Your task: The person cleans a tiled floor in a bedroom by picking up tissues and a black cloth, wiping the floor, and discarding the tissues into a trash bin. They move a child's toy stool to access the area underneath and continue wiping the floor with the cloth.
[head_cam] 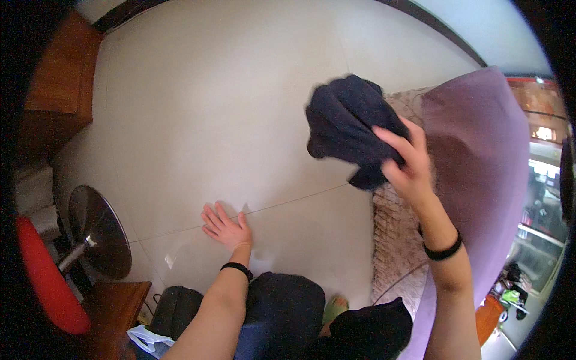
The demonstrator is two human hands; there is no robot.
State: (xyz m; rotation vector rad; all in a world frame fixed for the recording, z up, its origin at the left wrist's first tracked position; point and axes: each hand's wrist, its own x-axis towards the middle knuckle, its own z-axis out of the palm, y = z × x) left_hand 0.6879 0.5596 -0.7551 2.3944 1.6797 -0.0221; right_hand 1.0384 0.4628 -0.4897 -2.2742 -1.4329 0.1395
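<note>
My right hand [411, 168] grips a bunched dark cloth [348, 123], perhaps a garment, held up by its right side. Loose folds hang to the left, over the pale tiled floor [193, 117] and the edge of a brown patterned rug [393, 238]. To the lower left, my left hand [230, 231] is spread with nothing in it, palm toward the floor. Whether that palm touches the tiles I cannot tell. Black bands circle both wrists. My dark-clothed knees [288, 301] show at the bottom.
At the right, a purple fabric-covered surface [477, 148] borders the rug. A stool with a red seat [49, 279] and round metal base [99, 231] is at the left. Beyond it stands a wooden cabinet [67, 72]. A white plastic bag [150, 339] lies at lower left.
</note>
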